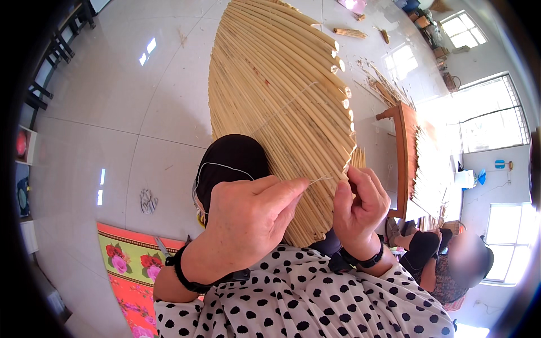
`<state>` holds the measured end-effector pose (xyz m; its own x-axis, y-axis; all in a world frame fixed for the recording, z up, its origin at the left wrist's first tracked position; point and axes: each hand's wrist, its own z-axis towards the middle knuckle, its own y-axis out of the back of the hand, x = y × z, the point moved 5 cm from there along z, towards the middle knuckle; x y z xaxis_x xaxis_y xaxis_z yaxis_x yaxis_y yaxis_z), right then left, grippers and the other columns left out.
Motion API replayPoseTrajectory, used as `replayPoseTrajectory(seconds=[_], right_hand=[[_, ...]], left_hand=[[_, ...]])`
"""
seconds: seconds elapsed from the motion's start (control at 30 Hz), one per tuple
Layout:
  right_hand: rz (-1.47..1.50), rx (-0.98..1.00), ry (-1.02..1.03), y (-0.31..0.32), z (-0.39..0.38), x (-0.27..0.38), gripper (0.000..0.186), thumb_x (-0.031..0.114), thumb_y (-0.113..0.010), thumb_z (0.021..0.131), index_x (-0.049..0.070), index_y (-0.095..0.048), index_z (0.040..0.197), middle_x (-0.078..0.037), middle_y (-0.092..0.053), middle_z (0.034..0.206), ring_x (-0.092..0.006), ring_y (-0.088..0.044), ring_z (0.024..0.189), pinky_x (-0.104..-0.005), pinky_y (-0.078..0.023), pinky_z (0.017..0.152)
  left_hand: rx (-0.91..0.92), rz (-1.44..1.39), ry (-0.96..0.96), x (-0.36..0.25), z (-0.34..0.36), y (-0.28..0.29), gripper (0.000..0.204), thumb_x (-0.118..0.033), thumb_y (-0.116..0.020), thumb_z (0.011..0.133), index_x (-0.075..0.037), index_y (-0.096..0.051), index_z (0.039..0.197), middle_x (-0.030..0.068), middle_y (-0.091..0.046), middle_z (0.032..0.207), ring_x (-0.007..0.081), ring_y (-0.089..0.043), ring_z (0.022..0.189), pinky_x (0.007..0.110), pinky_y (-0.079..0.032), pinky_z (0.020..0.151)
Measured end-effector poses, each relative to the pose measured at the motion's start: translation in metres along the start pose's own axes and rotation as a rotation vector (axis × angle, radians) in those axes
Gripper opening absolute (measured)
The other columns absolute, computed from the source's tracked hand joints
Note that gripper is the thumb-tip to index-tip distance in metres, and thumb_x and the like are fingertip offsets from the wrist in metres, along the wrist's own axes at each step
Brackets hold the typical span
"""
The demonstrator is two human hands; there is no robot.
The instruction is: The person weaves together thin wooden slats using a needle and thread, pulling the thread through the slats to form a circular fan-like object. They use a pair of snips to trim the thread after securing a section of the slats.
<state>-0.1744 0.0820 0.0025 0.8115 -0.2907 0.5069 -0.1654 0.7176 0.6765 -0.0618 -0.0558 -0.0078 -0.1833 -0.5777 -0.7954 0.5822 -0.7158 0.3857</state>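
A mat of long pale reeds [282, 73] lies slanting across my lap, its cut round ends along the right edge. My left hand [248, 219] is closed in a pinch on a thin pale thread [319, 180] stretched toward the mat's right edge. My right hand [362, 205] grips that edge, thumb up and fingers curled at it; whether it also holds the thread is unclear. Left of the mat, beside my left hand, is a black padded covering [228, 152] with a light cord on it, apparently over my knee.
A co-worker [442, 265] sits at lower right near a wooden table [402, 158] bearing reeds [428, 169]. Loose reed pieces [383, 84] lie on the tiled floor [112, 146]. A floral mat [127, 265] is at lower left, dark benches [59, 42] along the left.
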Motion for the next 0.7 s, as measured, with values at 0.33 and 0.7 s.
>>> replayPoseTrajectory(seconds=[0.33,0.7], right_hand=[[0.019,-0.013,0.029,-0.002,0.000,0.000,0.019,-0.002,-0.065,0.077,-0.004,-0.065,0.096,-0.008,-0.060,0.072,-0.0129,-0.056,0.053,-0.0237,-0.045,0.048],[0.028,-0.021,0.066,-0.002,-0.001,0.006,0.025,0.004,-0.071,0.076,-0.004,-0.068,0.100,-0.008,-0.063,0.075,-0.0156,-0.059,0.053,-0.0256,-0.047,0.048]], left_hand=[[0.007,-0.008,-0.004,-0.002,0.001,0.002,0.020,0.006,-0.067,0.078,0.000,-0.069,0.097,0.0082,-0.058,0.061,0.0179,-0.054,0.047,0.027,-0.039,0.044],[0.134,0.139,0.037,-0.012,0.007,0.012,0.019,0.007,-0.065,0.079,-0.001,-0.069,0.096,0.0082,-0.059,0.061,0.0173,-0.055,0.049,0.027,-0.040,0.045]])
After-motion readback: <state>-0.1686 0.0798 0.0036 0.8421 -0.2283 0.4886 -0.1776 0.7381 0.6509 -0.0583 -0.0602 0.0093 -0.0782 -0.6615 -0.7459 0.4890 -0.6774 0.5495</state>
